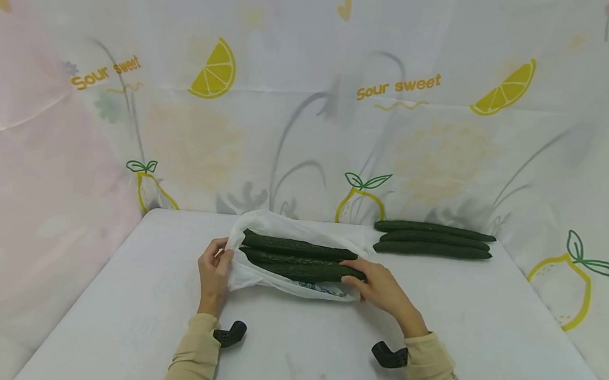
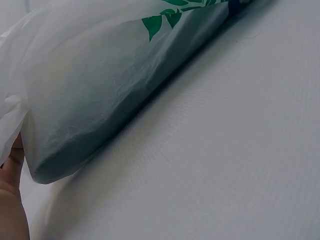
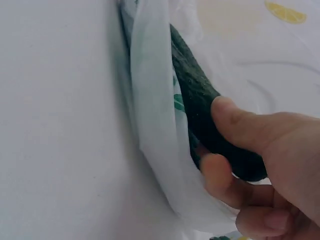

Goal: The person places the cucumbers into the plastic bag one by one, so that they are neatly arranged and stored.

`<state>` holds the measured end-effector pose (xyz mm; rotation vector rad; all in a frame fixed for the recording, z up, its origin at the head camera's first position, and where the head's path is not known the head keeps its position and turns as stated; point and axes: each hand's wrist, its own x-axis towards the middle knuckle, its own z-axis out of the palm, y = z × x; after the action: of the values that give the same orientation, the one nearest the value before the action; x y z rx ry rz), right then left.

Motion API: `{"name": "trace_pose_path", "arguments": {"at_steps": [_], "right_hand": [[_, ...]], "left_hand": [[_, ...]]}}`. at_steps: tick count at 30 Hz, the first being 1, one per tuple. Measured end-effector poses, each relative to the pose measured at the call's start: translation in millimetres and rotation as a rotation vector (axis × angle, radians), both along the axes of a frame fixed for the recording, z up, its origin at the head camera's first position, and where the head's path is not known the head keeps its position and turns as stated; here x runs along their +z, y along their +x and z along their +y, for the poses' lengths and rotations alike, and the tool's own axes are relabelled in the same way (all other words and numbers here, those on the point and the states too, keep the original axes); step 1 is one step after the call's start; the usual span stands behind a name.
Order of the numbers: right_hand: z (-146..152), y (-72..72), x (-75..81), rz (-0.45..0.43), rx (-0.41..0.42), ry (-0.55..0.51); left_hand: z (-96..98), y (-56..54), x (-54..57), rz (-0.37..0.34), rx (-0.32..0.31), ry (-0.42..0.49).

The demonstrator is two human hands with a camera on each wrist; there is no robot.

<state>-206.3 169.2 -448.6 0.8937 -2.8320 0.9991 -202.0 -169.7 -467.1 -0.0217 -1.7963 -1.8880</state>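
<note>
One white table (image 1: pixel 303 339) holds cucumbers (image 1: pixel 435 240) before printed cloth (image 1: pixel 294 52).

White table (image 1: pixel 303 345) beneath bag (image 1: pixel 246 275), three cucumbers (image 1: pixel 435 239)

Dark green is shown by the cucumbers (image 1: pixel 300 247); the translucent white plastic bag (image 2: pixel 95 85) is printed with green leaves; the pink-and-white backdrop (image 1: pixel 295 40) is patterned with yellow lemons and orange "Sour sweet" lettering; white is shown by the tablecloth (image 1: pixel 308 345), beige by the sleeves (image 1: pixel 195 348)
</note>
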Motion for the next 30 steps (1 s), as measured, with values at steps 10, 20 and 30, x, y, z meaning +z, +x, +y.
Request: {"name": "trace_pose_path", "arguments": {"at_steps": [10, 20, 30], "right_hand": [[-5.9, 5.1, -2.4, 0.058, -0.186, 0.147], [-5.6, 5.3, -0.6, 0.096, -0.355, 0.217], [12.4, 3.5, 15.3, -0.063, -0.120, 0.085]], "left_hand": [[-0.5, 1.7, -0.7, 0.005, 0.013, -0.012], [-1.1, -0.8, -1.7, 0.027, 0.006, -0.001], [-2.1, -1.9, -1.0, 0.017, 0.005, -0.005]]}}
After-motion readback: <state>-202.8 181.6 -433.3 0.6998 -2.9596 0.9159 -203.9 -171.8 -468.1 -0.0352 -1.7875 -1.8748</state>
